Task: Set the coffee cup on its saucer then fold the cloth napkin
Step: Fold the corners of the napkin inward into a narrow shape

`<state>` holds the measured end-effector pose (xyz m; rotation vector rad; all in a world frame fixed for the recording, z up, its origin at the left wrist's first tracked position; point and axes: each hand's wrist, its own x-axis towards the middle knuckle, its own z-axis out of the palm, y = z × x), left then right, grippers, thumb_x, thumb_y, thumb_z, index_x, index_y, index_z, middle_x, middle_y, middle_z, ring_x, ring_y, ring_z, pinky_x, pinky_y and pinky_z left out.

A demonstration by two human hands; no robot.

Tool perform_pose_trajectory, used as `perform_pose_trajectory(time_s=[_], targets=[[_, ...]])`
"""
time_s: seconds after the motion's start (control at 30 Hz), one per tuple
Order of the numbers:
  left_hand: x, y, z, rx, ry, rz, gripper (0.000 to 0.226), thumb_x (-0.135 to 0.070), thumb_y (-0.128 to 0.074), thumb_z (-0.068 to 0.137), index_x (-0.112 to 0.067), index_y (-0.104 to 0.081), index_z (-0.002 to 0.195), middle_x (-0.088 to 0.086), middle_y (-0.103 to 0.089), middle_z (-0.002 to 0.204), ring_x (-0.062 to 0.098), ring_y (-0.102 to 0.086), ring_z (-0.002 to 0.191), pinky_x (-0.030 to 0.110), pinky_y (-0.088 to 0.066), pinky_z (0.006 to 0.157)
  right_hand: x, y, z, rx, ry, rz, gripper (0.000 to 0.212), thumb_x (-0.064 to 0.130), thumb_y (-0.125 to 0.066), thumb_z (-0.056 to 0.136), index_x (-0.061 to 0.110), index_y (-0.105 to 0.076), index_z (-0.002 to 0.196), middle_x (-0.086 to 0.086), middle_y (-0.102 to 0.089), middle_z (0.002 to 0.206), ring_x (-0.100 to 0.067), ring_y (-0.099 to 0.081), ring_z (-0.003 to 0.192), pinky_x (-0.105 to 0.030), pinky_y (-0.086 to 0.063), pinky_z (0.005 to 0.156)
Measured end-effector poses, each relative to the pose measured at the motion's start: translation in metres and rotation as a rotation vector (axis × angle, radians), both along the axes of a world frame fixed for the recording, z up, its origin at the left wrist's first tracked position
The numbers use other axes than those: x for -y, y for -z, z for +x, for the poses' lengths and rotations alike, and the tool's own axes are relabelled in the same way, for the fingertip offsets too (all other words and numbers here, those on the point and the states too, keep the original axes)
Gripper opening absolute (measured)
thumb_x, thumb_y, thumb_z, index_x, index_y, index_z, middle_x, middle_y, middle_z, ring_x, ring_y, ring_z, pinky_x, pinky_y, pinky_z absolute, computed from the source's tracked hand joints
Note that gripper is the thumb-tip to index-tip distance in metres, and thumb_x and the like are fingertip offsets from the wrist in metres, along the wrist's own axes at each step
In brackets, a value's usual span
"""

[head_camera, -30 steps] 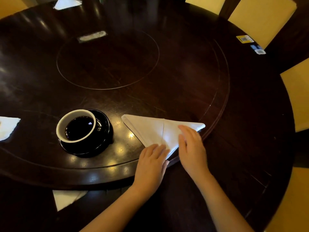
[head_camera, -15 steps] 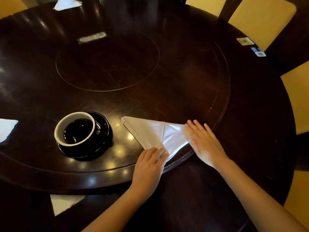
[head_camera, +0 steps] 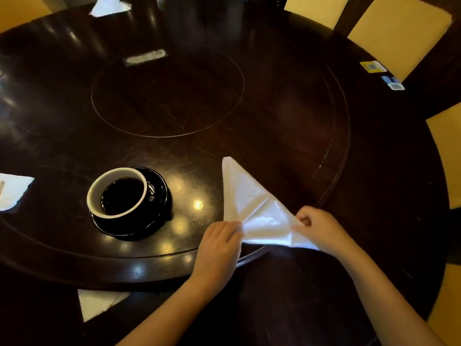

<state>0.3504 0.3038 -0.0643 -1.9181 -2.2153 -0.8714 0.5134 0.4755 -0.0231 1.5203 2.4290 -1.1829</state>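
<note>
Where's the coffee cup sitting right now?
In the head view the coffee cup stands on its black saucer at lower left of the round table, left of the cloth napkin and clear of both hands.

napkin (head_camera: 13, 193) cut off at left edge, table sticker (head_camera: 373, 66) print unreadable

A white-rimmed black coffee cup (head_camera: 117, 193) sits on its black saucer (head_camera: 159, 196); the white napkin (head_camera: 252, 208) lies triangular, just right.

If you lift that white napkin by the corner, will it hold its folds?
Probably not: the napkin looks soft, creasing and puckering between the left hand and right hand. It likely droops. On the glossy table it may slide.
</note>
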Motion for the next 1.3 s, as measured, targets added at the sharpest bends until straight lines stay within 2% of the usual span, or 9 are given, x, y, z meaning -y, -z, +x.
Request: perform_pose_trajectory(time_s=[0.17, 0.27, 0.33, 0.43, 0.53, 0.67, 0.87, 1.17, 1.3], targets=[[0.015, 0.002, -0.018, 0.022, 0.016, 0.005, 0.011, -0.005, -0.07, 0.074, -0.012, -0.066, 0.081, -0.001, -0.067, 0.089, 0.015, -0.052, 0.087, 0.025, -0.04, 0.083, 0.034, -0.007, 0.017, 0.09, -0.188, -0.289, 0.025, 0.03, -0.066, 0.081, 0.006, -0.061, 0.074, 0.001, -0.062, 0.065, -0.011, -0.059, 0.058, -0.026, -0.044, 0.057], [0.019, 0.001, -0.024, 0.019, 0.012, -0.01, 0.005, -0.008, -0.065, 0.077, -0.013, -0.066, 0.079, -0.001, -0.068, 0.089, 0.014, -0.053, 0.09, 0.024, -0.04, 0.084, 0.008, -0.013, 0.004, 0.02, -0.034, -0.031, 0.03, 0.034, -0.059, 0.087, 0.009, -0.062, 0.071, -0.006, -0.066, 0.066, -0.026, -0.064, 0.067, -0.036, -0.05, 0.068], [0.019, 0.0, -0.025, 0.024, 0.012, -0.016, 0.005, -0.011, -0.062, 0.079, -0.013, -0.067, 0.079, -0.002, -0.068, 0.089, 0.014, -0.054, 0.09, 0.023, -0.039, 0.084, -0.02, -0.018, -0.017, -0.052, 0.012, 0.212, 0.018, 0.027, -0.054, 0.091, 0.013, -0.064, 0.086, -0.008, -0.067, 0.082, -0.029, -0.063, 0.081, -0.037, -0.048, 0.074], [0.02, 0.002, -0.024, 0.039, 0.013, -0.026, 0.005, -0.009, -0.066, 0.078, -0.014, -0.066, 0.078, -0.002, -0.067, 0.089, 0.013, -0.054, 0.09, 0.022, -0.039, 0.085, -0.053, -0.021, -0.057, -0.163, -0.288, 0.407, 0.026, 0.012, -0.051, 0.092, 0.02, -0.059, 0.116, -0.001, -0.059, 0.113, -0.018, -0.053, 0.103, -0.031, -0.043, 0.085], [0.021, 0.003, -0.024, 0.048, 0.013, -0.03, 0.005, -0.009, -0.067, 0.079, -0.014, -0.065, 0.078, -0.002, -0.066, 0.089, 0.013, -0.055, 0.09, 0.022, -0.04, 0.083, -0.07, -0.015, -0.089, -0.149, -0.587, 0.354, 0.039, 0.006, -0.05, 0.091, 0.026, -0.054, 0.125, 0.005, -0.049, 0.123, -0.011, -0.039, 0.114, -0.028, -0.036, 0.097], [0.022, 0.003, -0.026, 0.043, 0.024, -0.03, 0.007, -0.008, -0.069, 0.077, -0.013, -0.064, 0.078, -0.001, -0.065, 0.089, 0.015, -0.056, 0.087, 0.021, -0.04, 0.08, -0.09, -0.012, -0.109, -0.015, -0.736, 0.294, 0.026, 0.013, -0.052, 0.09, 0.032, -0.063, 0.105, 0.007, -0.048, 0.114, -0.014, -0.037, 0.107, -0.036, -0.036, 0.098], [0.023, 0.003, -0.029, -0.011, 0.017, -0.061, 0.011, -0.01, -0.07, 0.075, -0.016, -0.062, 0.078, 0.0, -0.065, 0.1, 0.015, -0.051, 0.087, 0.023, -0.034, 0.083, -0.102, -0.021, -0.117, 0.07, -0.743, 0.218, 0.006, 0.027, -0.059, 0.085, 0.03, -0.063, 0.088, 0.0, -0.05, 0.101, -0.019, -0.039, 0.103, -0.04, -0.041, 0.095], [0.024, 0.005, -0.032, -0.043, 0.003, -0.061, 0.004, -0.018, -0.066, 0.077, -0.02, -0.063, 0.08, -0.004, -0.069, 0.098, 0.014, -0.052, 0.095, 0.029, -0.033, 0.096, -0.108, -0.026, -0.125, 0.2, -0.84, 0.193, 0.01, 0.03, -0.057, 0.088, 0.021, -0.056, 0.082, 0.008, -0.043, 0.09, -0.015, -0.039, 0.098, -0.036, -0.041, 0.089], [0.026, 0.006, -0.032, -0.009, -0.019, -0.065, 0.002, -0.019, -0.064, 0.078, -0.021, -0.063, 0.079, -0.005, -0.068, 0.097, 0.014, -0.052, 0.096, 0.029, -0.033, 0.096, -0.111, -0.032, -0.122, 0.046, -0.721, -0.005, 0.014, 0.022, -0.063, 0.083, 0.014, -0.058, 0.072, 0.006, -0.048, 0.101, -0.012, -0.044, 0.095, -0.028, -0.039, 0.084]])
